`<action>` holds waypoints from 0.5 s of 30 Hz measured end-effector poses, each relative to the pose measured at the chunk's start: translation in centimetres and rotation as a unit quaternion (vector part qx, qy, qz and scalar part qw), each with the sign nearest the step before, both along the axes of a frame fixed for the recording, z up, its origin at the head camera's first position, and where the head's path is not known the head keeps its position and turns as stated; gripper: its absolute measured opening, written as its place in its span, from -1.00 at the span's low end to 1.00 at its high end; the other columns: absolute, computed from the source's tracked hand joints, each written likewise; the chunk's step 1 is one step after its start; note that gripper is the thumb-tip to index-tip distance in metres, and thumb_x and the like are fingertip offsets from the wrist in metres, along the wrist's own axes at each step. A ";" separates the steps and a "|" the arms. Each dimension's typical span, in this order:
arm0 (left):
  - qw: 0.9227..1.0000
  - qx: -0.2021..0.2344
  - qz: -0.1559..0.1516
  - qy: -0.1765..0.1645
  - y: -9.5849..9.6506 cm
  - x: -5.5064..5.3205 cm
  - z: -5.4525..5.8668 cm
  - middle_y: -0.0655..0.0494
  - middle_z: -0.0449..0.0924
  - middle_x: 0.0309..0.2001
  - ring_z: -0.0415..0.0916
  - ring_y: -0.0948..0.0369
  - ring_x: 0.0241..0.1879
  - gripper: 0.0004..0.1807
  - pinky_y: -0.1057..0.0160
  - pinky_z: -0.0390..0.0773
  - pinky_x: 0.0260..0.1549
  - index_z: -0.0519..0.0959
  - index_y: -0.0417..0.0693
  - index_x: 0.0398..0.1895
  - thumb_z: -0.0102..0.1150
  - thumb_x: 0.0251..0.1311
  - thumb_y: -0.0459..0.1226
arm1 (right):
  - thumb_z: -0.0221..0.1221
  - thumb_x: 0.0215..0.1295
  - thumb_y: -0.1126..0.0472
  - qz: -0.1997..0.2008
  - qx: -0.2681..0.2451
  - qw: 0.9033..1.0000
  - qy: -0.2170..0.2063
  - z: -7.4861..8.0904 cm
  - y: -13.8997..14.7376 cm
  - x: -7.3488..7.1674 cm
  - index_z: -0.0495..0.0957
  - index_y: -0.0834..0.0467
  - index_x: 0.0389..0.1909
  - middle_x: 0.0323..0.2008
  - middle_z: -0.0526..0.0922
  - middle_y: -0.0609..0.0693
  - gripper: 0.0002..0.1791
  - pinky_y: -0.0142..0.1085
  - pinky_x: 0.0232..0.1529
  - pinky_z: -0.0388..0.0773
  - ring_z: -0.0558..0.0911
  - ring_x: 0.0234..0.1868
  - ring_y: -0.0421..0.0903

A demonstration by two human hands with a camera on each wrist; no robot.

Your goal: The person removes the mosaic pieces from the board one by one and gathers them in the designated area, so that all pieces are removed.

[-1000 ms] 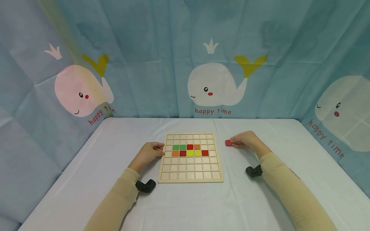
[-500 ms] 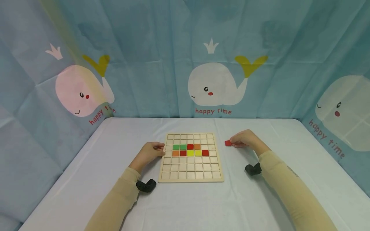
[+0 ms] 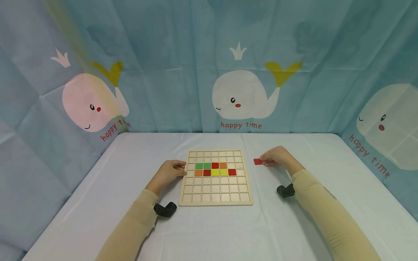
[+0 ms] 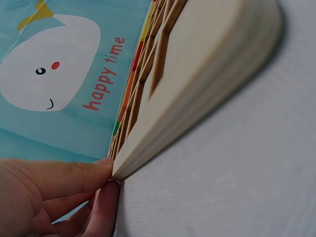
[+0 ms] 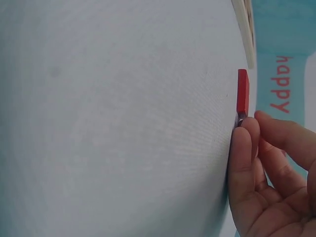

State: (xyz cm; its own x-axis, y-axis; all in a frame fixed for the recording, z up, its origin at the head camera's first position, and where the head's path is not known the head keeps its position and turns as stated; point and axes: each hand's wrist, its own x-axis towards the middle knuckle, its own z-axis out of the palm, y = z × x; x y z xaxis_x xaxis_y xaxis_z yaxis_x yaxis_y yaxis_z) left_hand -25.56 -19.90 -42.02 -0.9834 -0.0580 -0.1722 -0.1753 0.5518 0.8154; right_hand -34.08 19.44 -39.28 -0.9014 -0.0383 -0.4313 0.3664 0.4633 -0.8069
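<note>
A square wooden grid board [image 3: 215,204] lies on the table, with several green, red, orange and yellow tiles filling parts of two neighbouring rows. My left hand [image 3: 167,174] holds the board's left edge; the left wrist view shows its thumb and a finger meeting at the board's rim [image 4: 197,84]. To the right of the board, my right hand [image 3: 277,158] pinches a red square tile [image 3: 257,161] by its near end. Seen edge-on in the right wrist view, that red tile [image 5: 242,91] sits low at the table surface; the fingertips hide its end.
White cloth [image 3: 209,235] covers the table, backed by blue curtains [image 3: 163,90] printed with whales. Black wrist devices are strapped at the left sleeve [image 3: 127,228] and the right sleeve [image 3: 330,214].
My right hand has shifted very slightly left, still pinching the red tile, which looks a little flatter. The left hand and the tiles on the board stay in place.
</note>
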 end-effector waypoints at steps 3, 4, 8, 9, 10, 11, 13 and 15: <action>1.000 -0.003 -0.001 0.001 0.0 0.0 0.0 -0.14 0.64 -0.02 0.58 0.10 -0.09 -0.52 0.22 0.56 -0.11 0.54 -0.26 0.21 0.31 0.20 -0.38 | 0.31 0.25 0.33 -0.002 -0.008 1.000 -0.001 0.1 0.0 0.1 0.57 0.48 0.00 -0.58 0.67 -0.07 -0.64 -0.43 -0.34 0.66 0.66 -0.54 -0.28; 1.000 -0.003 0.000 0.002 0.0 0.0 0.0 -0.14 0.64 -0.02 0.58 0.10 -0.10 -0.52 0.22 0.56 -0.11 0.54 -0.27 0.21 0.31 0.20 -0.38 | 0.31 0.25 0.33 -0.002 -0.008 1.000 -0.001 0.1 0.0 0.1 0.56 0.48 0.00 -0.58 0.67 -0.07 -0.63 -0.43 -0.35 0.66 0.66 -0.54 -0.28; 1.000 -0.007 -0.001 0.004 0.0 0.0 0.0 -0.14 0.64 -0.03 0.58 0.10 -0.10 -0.52 0.22 0.56 -0.10 0.54 -0.27 0.21 0.31 0.20 -0.38 | 0.31 0.25 0.32 0.001 -0.009 1.000 -0.001 0.0 0.0 0.1 0.56 0.47 0.00 -0.58 0.67 -0.08 -0.63 -0.44 -0.35 0.66 0.65 -0.54 -0.29; 1.000 -0.005 -0.001 0.004 0.0 0.0 0.0 -0.14 0.64 -0.02 0.58 0.10 -0.10 -0.52 0.21 0.56 -0.10 0.54 -0.27 0.21 0.31 0.19 -0.38 | 0.31 0.25 0.31 0.001 -0.006 1.000 0.000 0.0 -0.1 0.1 0.56 0.47 0.00 -0.59 0.66 -0.09 -0.63 -0.44 -0.36 0.65 0.65 -0.55 -0.29; 1.000 -0.004 -0.001 0.004 0.0 0.0 0.0 -0.14 0.65 -0.02 0.58 0.10 -0.09 -0.52 0.21 0.56 -0.09 0.54 -0.27 0.21 0.31 0.19 -0.38 | 0.31 0.25 0.31 0.001 -0.002 1.000 0.000 0.0 -0.1 0.1 0.57 0.47 0.00 -0.60 0.66 -0.09 -0.63 -0.44 -0.36 0.65 0.64 -0.55 -0.30; 1.000 -0.003 -0.002 0.003 0.0 0.0 0.0 -0.14 0.64 -0.02 0.59 0.10 -0.09 -0.51 0.21 0.56 -0.09 0.54 -0.27 0.22 0.31 0.19 -0.38 | 0.31 0.25 0.31 0.001 0.001 1.000 0.002 0.0 -0.1 0.1 0.57 0.47 0.00 -0.60 0.65 -0.10 -0.63 -0.44 -0.37 0.65 0.64 -0.56 -0.30; 1.000 -0.001 -0.005 0.002 -0.1 0.0 0.0 -0.15 0.64 0.00 0.59 0.10 -0.08 -0.51 0.21 0.57 -0.09 0.53 -0.27 0.22 0.30 0.20 -0.38 | 0.31 0.25 0.32 0.001 0.008 1.000 0.005 -0.1 -0.2 0.1 0.58 0.47 -0.01 -0.62 0.65 -0.10 -0.64 -0.44 -0.38 0.65 0.63 -0.58 -0.30; 1.000 -0.001 -0.006 0.002 -0.1 0.0 0.0 -0.16 0.64 0.00 0.59 0.09 -0.08 -0.50 0.21 0.58 -0.09 0.53 -0.27 0.23 0.30 0.20 -0.38 | 0.31 0.24 0.33 -0.001 0.015 1.000 0.007 -0.1 -0.2 0.1 0.59 0.47 -0.03 -0.63 0.64 -0.10 -0.65 -0.44 -0.40 0.65 0.62 -0.59 -0.30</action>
State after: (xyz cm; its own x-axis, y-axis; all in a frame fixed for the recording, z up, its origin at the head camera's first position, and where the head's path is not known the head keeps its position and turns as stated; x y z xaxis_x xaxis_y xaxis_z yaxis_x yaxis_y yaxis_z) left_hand -25.59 -19.98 -42.05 -0.9847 -0.0463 -0.1683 -0.1654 0.5549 0.8153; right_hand -34.03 19.19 -39.39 -0.9076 -0.0237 -0.4192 0.3559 0.4862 -0.7980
